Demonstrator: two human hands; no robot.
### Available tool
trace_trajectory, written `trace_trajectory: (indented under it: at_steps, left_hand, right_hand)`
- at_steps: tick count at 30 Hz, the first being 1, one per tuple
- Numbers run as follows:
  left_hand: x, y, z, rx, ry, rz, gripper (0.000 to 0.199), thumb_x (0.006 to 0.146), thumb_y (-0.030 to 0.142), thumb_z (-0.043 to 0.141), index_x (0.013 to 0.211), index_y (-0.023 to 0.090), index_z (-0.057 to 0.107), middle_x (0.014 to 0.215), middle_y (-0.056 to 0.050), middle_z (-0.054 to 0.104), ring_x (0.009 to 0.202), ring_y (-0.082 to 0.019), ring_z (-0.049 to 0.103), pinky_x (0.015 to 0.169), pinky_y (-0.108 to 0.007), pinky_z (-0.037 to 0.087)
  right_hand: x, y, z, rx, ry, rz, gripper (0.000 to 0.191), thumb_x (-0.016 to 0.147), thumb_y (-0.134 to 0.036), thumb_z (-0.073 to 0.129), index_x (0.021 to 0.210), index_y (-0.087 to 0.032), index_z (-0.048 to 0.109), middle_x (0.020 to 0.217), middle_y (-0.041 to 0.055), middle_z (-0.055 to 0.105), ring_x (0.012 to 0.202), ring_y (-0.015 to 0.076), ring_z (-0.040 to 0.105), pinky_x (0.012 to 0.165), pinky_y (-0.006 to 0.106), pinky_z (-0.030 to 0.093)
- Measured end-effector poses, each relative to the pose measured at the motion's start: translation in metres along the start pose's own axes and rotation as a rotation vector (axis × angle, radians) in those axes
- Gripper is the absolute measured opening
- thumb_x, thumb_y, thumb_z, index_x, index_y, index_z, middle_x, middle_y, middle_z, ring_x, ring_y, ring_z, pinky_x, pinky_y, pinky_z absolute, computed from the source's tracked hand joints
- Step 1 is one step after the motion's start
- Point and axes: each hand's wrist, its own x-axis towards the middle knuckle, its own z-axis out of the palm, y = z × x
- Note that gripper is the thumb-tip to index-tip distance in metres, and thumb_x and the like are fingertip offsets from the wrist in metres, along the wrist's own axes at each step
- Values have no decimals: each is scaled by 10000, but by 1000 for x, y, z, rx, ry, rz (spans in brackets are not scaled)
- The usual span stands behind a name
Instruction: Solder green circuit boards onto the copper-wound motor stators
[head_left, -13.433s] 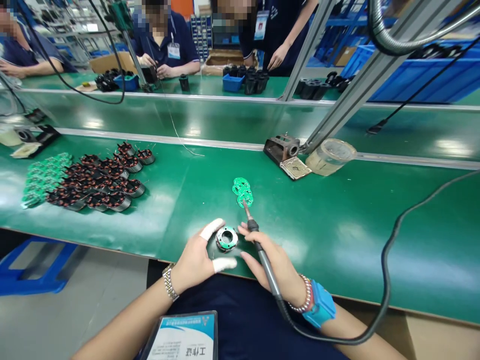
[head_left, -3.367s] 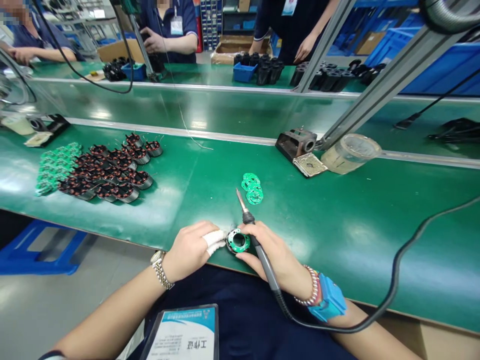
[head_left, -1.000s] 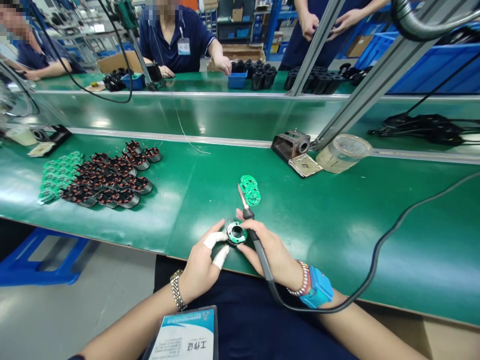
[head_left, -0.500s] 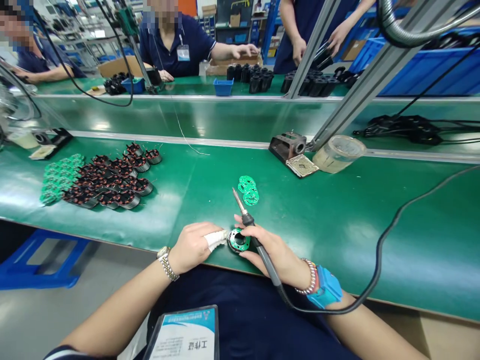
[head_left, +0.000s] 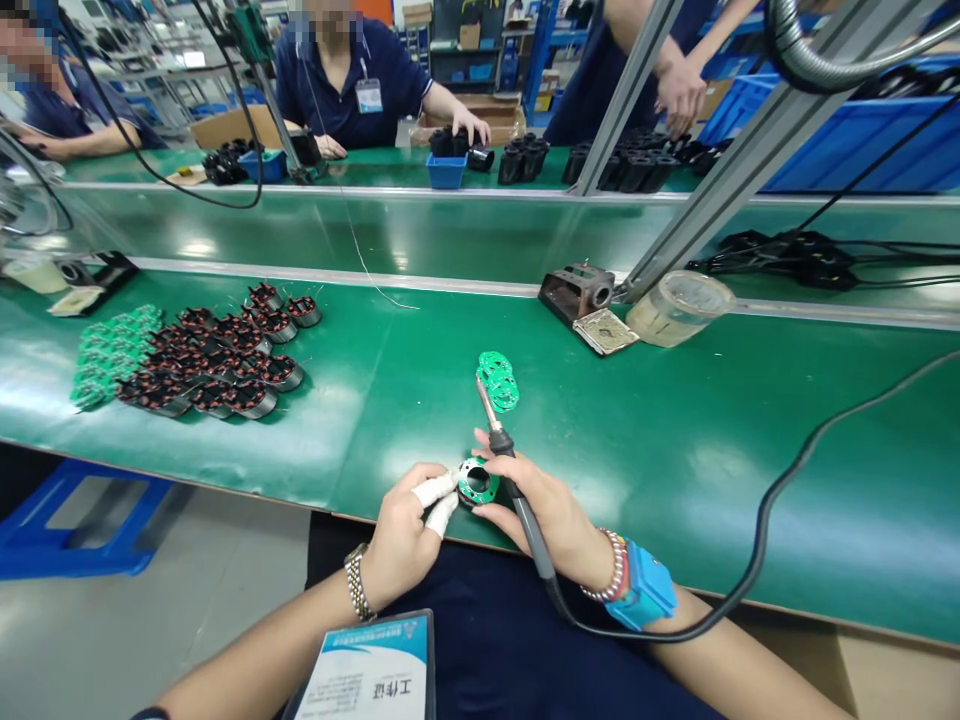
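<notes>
My left hand (head_left: 405,528), with white finger cots on two fingers, grips a small round motor stator topped by a green circuit board (head_left: 478,482) at the table's front edge. My right hand (head_left: 551,520) holds a soldering iron (head_left: 519,490) like a pen, and its fingertips rest against the stator's far side and near side. The iron's bare tip points away from me and ends over a small stack of green circuit boards (head_left: 499,382), apparently not touching it.
Rows of copper-wound stators (head_left: 214,362) and a heap of green boards (head_left: 112,355) lie on the green bench to the left. Ahead stand an iron holder (head_left: 577,292), a tip-cleaning pad (head_left: 606,332) and a clear tape roll (head_left: 679,308). The iron's black cable (head_left: 772,510) curves right.
My left hand has turned, its fingers now pointing up and right against the stator. The iron tip has swung right over the board stack. A co-worker's hand across the bench is among black parts.
</notes>
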Motion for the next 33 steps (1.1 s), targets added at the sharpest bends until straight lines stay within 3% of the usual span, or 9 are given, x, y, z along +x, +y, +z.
trace_trajectory:
  at_steps: [3,6,11,14,16,22,28,30,33]
  left_hand:
    - [-5,4,3,-3,-25,-37,329,753,163,570,1078,173,520,1012,-91,593,918,-199,598,805,-333,507]
    - [8,1,3,54,-6,-110,447,695,187,638,1105,158,463,1060,-111,584,959,-230,594,821,-374,502]
    - [71,-26,-14,236,-7,-230,380,696,230,663,1033,173,496,928,-78,647,841,-238,641,750,-380,518]
    - [105,-45,-28,395,67,-221,519,710,217,657,1170,127,436,1096,-164,599,1025,-293,577,856,-418,469]
    - [112,-51,-35,451,100,-163,621,715,234,655,1250,107,366,1183,-191,545,1108,-302,520,910,-429,434]
    - [78,-59,-63,694,94,-48,583,731,263,623,1252,137,393,1275,-172,476,1216,-312,402,979,-479,357]
    - [52,-83,-136,1022,302,-351,479,733,262,589,1180,118,493,1338,-202,400,1278,-397,259,989,-586,254]
    - [54,-90,-150,1060,252,-384,386,738,237,574,1107,125,558,1336,-192,408,1281,-404,247,990,-598,238]
    - [64,-93,-154,1073,152,-348,269,733,200,566,989,144,627,1325,-160,434,1292,-394,232,1006,-610,199]
  right_hand:
    - [2,-1,7,-21,22,6,350,825,-169,537,1141,-202,389,1347,178,405,1154,214,506,936,345,457]
    - [12,-1,10,-38,41,7,326,832,-213,536,1130,-196,403,1319,179,435,1164,223,496,931,352,458]
    - [33,22,-10,-174,107,98,334,825,-232,532,1132,-195,407,1224,147,526,1089,232,556,887,377,484]
    - [43,46,-24,-344,163,118,362,795,-215,555,1132,-188,425,1167,137,557,1020,241,590,852,396,498]
    - [47,61,-27,-392,159,110,377,779,-227,564,1130,-174,438,1144,141,566,998,251,597,829,402,509]
    - [49,81,-16,-328,182,36,288,813,-241,477,1095,-188,494,1087,124,600,960,275,615,814,449,515]
    - [45,84,-18,-343,210,-3,316,829,-244,473,1139,-181,471,1170,139,564,1039,281,581,872,451,492]
    - [43,77,-19,-332,200,-19,316,828,-232,481,1139,-175,464,1194,150,550,1049,273,578,877,437,492]
    - [36,61,-20,-268,101,-59,311,826,-212,489,1135,-200,454,1209,134,547,1044,238,587,881,397,497]
